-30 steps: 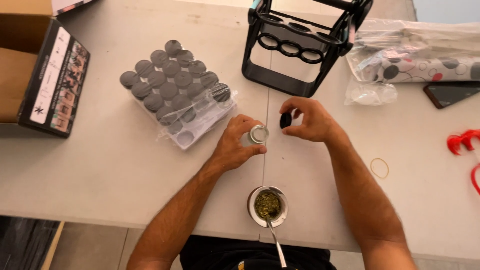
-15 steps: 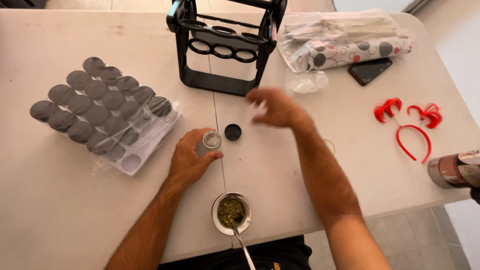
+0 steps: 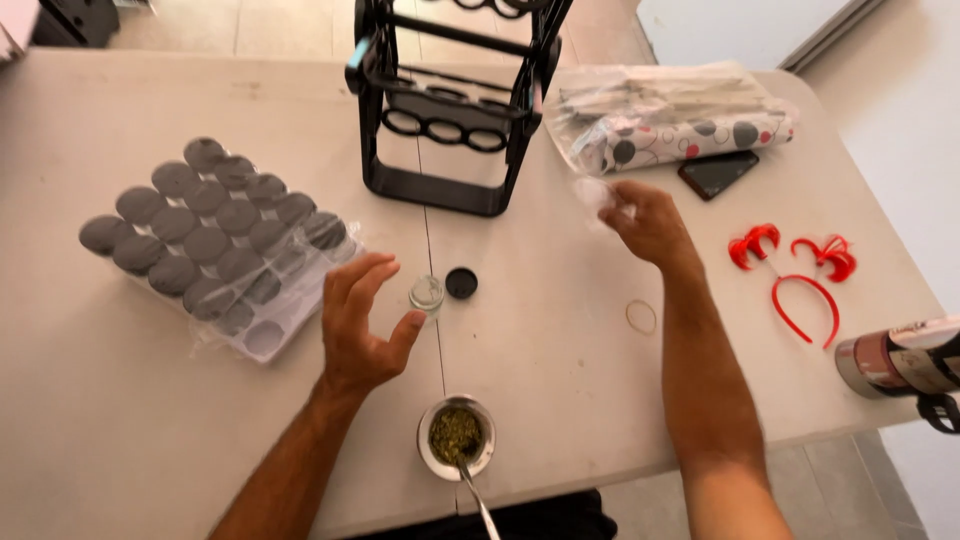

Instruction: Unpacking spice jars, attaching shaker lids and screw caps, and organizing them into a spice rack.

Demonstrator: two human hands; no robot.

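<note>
left hand (image 3: 362,322): open, fingers spread and curled, palm turned toward the jar; holds nothing, thumb tip just beside the jar without a clear touch.
right hand (image 3: 643,220): reaches up and to the right, fingers pinched together on a small clear bag (image 3: 598,196) of crumpled plastic.
jar (image 3: 427,293): small clear glass jar, upright on the surface, mouth open and facing up; stands just right of the left hand's thumb.
lid (image 3: 461,282): round black cap, lying flat, just beside the jar on its right, apart from both hands.
key relation: the jar lies to the right of the left hand and well to the lower left of the right hand; its long axis is vertical; the left hand is much the nearer.
bowl (image 3: 456,438): small metal bowl of green-yellow flakes near the front edge, a spoon (image 3: 474,490) resting in it; below the jar, between the two forearms.
tray (image 3: 215,240): plastic-wrapped pack of dark-lidded jars, left of the left hand, some slots empty at its near end.
rack (image 3: 447,110): black frame with ring holders, standing beyond the jar.
surface (image 3: 120,420): pale table; also bears a spotted wrapped bundle (image 3: 690,135), a dark phone (image 3: 717,173), a red headband (image 3: 800,290) and a rubber band (image 3: 640,316) on the right.
</note>
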